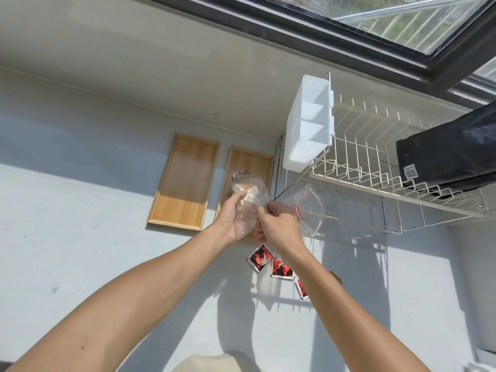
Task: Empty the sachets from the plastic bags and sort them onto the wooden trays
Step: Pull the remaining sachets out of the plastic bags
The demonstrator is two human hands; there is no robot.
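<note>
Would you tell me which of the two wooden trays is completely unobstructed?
The left tray: its whole surface shows, while the right tray is partly covered by the held bag.

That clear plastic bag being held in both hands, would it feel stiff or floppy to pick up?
Probably floppy: the clear plastic bag creases and bulges around its contents where the left hand and right hand pinch it. Likely light, since thin film holds its few sachets. Its glossy film may be slippery.
</note>
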